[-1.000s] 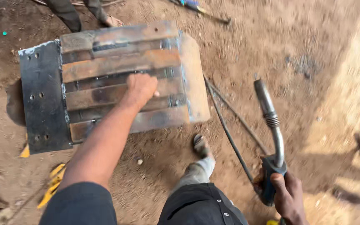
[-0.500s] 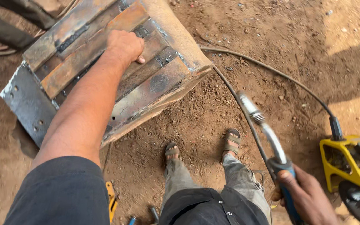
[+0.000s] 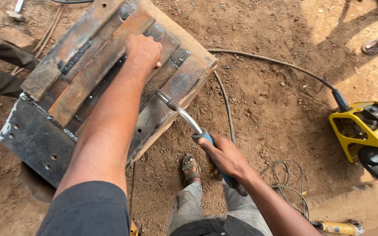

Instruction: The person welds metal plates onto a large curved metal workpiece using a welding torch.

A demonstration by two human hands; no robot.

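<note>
Item: steel frame [image 3: 88,83], built of rusty flat bars welded over a dark drilled plate. It lies tilted on the dirt ground [image 3: 276,109], its drilled plate edge toward the lower left and its far corner toward the upper middle.

Our left hand [image 3: 143,51] rests fist-like on the bars near the middle of the frame, fingers curled and pressed down on the metal; whether they hook an edge we cannot tell.

Our right hand [image 3: 225,156] is wrapped tight around the blue handle of the welding torch [image 3: 189,120], whose bent metal neck points at the frame's near right edge, tip just above the bar.

Handling, as we judge it: the frame looks heavy, stiff and rough, with sharp edges; best gripped by an outer bar edge. The torch looks light and rigid; hold by the handle, since the neck and tip may be hot.

Nearby: black cable [image 3: 267,59], yellow machine [image 3: 366,126], sandalled foot [image 3: 190,168].
</note>
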